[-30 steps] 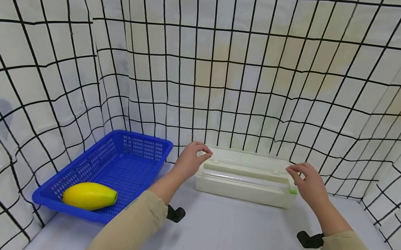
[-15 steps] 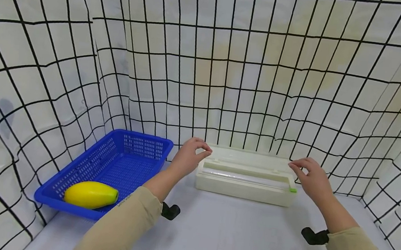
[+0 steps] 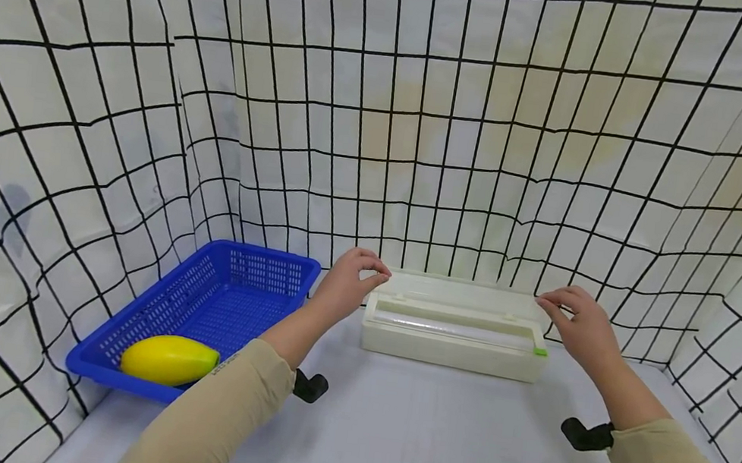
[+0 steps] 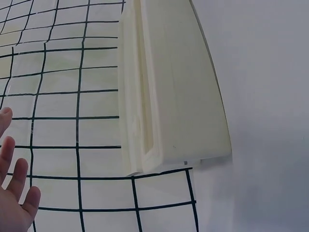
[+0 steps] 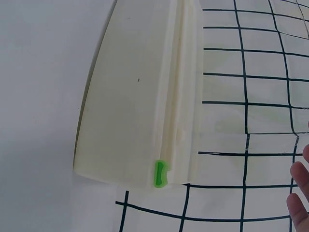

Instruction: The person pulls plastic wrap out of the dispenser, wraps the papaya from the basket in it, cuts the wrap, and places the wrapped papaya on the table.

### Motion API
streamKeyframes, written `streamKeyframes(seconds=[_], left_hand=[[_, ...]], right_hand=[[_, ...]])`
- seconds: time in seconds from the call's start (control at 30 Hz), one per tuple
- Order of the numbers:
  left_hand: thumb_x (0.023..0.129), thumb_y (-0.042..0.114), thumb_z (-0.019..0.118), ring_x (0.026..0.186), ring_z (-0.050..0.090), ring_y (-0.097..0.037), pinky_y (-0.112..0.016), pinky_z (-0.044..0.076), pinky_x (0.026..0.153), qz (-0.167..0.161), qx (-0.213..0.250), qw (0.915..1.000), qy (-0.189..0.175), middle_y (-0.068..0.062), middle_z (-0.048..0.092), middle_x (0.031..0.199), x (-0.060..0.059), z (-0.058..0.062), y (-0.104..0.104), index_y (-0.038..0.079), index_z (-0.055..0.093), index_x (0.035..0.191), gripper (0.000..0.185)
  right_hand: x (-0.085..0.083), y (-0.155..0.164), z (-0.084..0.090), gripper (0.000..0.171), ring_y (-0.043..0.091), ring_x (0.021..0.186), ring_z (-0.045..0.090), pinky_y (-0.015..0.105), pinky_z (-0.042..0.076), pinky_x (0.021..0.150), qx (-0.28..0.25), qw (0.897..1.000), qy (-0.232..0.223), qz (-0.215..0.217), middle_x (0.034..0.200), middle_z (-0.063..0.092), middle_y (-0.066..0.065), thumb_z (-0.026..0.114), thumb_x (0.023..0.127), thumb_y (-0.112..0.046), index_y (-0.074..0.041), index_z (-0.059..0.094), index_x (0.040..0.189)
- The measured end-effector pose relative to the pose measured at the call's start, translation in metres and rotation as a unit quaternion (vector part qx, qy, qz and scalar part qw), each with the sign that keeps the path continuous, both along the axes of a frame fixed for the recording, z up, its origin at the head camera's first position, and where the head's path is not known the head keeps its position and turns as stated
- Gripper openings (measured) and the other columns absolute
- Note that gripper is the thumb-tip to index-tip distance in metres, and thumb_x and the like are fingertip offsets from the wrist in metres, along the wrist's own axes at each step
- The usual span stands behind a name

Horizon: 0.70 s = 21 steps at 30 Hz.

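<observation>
A cream cling film dispenser stands on the cloth near the back mesh, its lid tipped back. A clear roll lies inside. My left hand is at its left end and my right hand at its right end, each with thumb and fingertips pinched together. Between them stretches a thin sheet of cling film, showing only as faint glints and an edge in the right wrist view. In the wrist views just a few fingers appear. A green tab marks the dispenser's right corner.
At the left is a blue plastic basket with a yellow papaya-like fruit in it. Black wire mesh backed with pale sheeting encloses the white-covered table at the back and sides.
Both hands have risen slightly and moved a little farther back and apart, still pinching. The dispenser, basket and fruit stay in place.
</observation>
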<state>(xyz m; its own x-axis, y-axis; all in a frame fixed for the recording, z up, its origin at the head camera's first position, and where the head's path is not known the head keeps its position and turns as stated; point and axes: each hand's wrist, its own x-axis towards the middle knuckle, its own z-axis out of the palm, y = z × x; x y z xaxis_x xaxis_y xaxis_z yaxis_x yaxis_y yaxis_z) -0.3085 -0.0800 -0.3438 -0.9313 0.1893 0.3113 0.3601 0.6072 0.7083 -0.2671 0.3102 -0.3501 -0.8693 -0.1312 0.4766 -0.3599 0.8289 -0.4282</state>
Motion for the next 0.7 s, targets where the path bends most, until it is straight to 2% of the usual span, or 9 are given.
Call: streamKeyframes(seconds=[0.3, 0.7], left_hand=[[0.098, 0.029, 0.064, 0.127, 0.047, -0.023, -0.047, 0.041, 0.107, 0.002, 0.021, 0.9996, 0.019, -0.002, 0.054, 0.128, 0.003, 0.004, 0.001, 0.018, 0.074, 0.102, 0.016], [0.098, 0.029, 0.064, 0.132, 0.043, -0.024, -0.05, 0.036, 0.111, 0.003, 0.046, 0.998, 0.043, -0.001, 0.054, 0.129, 0.008, 0.017, 0.002, 0.019, 0.073, 0.101, 0.015]], right_hand=[[0.005, -0.001, 0.005, 0.027, 0.037, 0.11, 0.055, 0.06, 0.046, 0.09, -0.011, 1.0, 0.018, -0.002, 0.114, 0.061, 0.015, 0.056, 0.103, -0.024, -0.003, 0.071, 0.11], [0.007, -0.004, 0.018, 0.025, 0.039, 0.115, 0.053, 0.062, 0.044, 0.091, -0.029, 0.999, 0.03, -0.013, 0.117, 0.061, 0.016, 0.057, 0.102, -0.024, -0.004, 0.07, 0.11]])
